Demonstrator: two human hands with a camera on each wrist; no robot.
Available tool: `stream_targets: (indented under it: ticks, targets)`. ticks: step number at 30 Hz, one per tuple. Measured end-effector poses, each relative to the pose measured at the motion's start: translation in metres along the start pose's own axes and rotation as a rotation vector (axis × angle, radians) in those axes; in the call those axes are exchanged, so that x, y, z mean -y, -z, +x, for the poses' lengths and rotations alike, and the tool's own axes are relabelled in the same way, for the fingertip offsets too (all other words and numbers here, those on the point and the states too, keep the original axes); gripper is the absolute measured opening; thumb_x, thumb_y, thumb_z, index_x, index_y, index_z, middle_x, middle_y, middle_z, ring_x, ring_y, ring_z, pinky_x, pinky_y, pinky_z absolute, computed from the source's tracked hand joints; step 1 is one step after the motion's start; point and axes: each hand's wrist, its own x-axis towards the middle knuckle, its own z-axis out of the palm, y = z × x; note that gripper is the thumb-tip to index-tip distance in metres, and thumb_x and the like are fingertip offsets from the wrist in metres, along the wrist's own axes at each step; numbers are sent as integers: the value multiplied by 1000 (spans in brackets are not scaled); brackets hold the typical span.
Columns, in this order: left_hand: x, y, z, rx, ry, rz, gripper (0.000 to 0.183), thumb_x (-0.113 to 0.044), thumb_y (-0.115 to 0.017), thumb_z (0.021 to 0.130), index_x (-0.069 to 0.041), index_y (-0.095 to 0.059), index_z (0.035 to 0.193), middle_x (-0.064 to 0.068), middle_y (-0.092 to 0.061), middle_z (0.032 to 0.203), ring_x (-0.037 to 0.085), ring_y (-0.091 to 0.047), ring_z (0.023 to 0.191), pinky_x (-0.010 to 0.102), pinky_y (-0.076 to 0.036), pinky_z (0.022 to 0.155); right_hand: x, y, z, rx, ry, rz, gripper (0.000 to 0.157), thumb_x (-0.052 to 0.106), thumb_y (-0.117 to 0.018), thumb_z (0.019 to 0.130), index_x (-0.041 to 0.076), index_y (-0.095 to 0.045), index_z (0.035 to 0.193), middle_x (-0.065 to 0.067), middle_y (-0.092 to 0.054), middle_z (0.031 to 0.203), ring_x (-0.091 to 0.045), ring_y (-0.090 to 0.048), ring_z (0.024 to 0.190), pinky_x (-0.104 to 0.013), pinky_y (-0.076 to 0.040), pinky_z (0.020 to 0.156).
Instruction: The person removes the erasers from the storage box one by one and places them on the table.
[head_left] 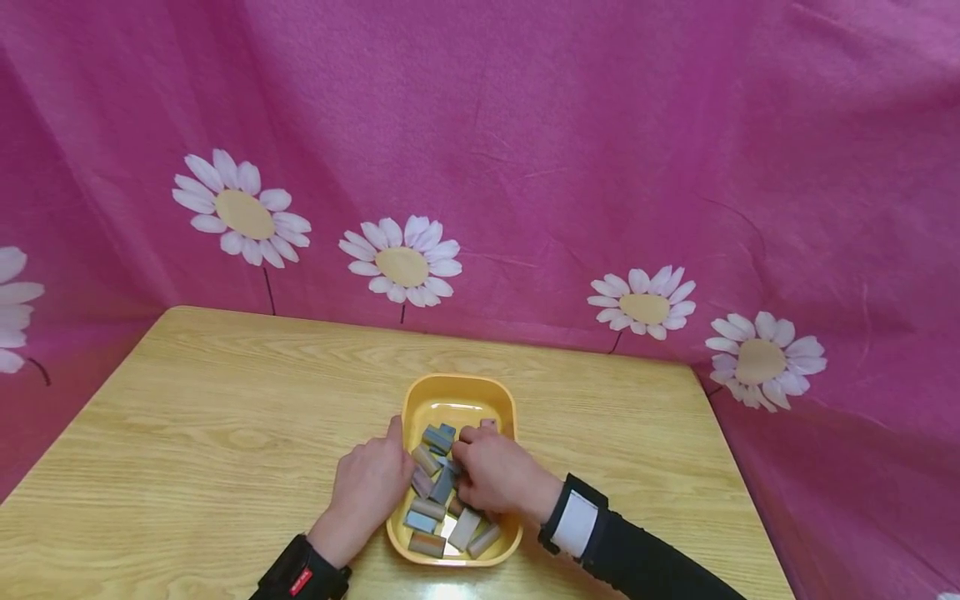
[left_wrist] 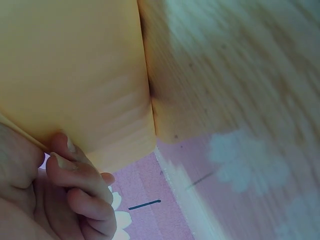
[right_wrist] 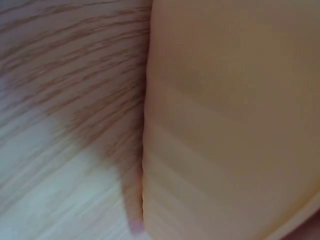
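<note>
A yellow plastic tub (head_left: 454,560) holds several small wooden blocks (head_left: 427,544) in muted blue, grey, tan and brown. My left hand (head_left: 371,479) grips the tub's left rim, thumb side up; in the left wrist view its curled fingers (left_wrist: 80,175) lie against the outer wall. Over the right rim reaches my right hand (head_left: 498,471), its fingers bent down among the blocks in the tub's right half. Its fingertips are hidden, so I cannot tell whether they hold a block. The right wrist view is mostly filled by the tub's outer wall (right_wrist: 225,115).
The tub stands on a light wood-grain table (head_left: 247,417), near its front edge. Behind the table hangs a pink cloth (head_left: 517,167) printed with white daisies. Black bands circle both wrists.
</note>
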Motion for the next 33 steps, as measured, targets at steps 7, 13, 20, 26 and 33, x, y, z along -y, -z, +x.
stream_targets:
  ticks: [7,13,20,26,33]
  targets:
    - [-1,-1,0,15,4,6,42,-21,-50,81,-1,-47,118,2,-44,56,17,-42,43,32,-32,38,1,-5,1,-84,18,7,16,24,-64,67,20,-52,76,7,-41,78,-12,-40,68,-27,-31,70]
    - [-2,-1,0,25,8,-2,43,-21,-50,82,0,-46,119,1,-43,56,15,-41,42,31,-32,37,-7,10,-8,-193,-58,147,13,19,-63,68,19,-55,79,8,-41,81,-10,-40,72,-23,-36,64]
    - [-2,0,1,44,28,-6,50,-21,-48,82,3,-45,126,2,-44,56,14,-41,43,30,-32,37,-63,21,-34,-530,-288,264,9,13,-61,67,15,-58,76,6,-45,82,-6,-47,71,-24,-42,61]
    - [-3,1,1,62,40,-18,49,-21,-48,83,2,-44,126,1,-43,56,14,-41,43,30,-32,38,-109,-13,-63,-457,-503,252,8,12,-64,69,15,-58,74,3,-47,79,-11,-45,68,-28,-41,61]
    - [-4,0,2,86,57,-25,53,-23,-48,84,2,-42,130,3,-45,58,15,-42,45,31,-33,39,-119,-27,-80,-235,-586,216,9,18,-64,70,16,-56,76,3,-46,77,-13,-44,67,-30,-40,62]
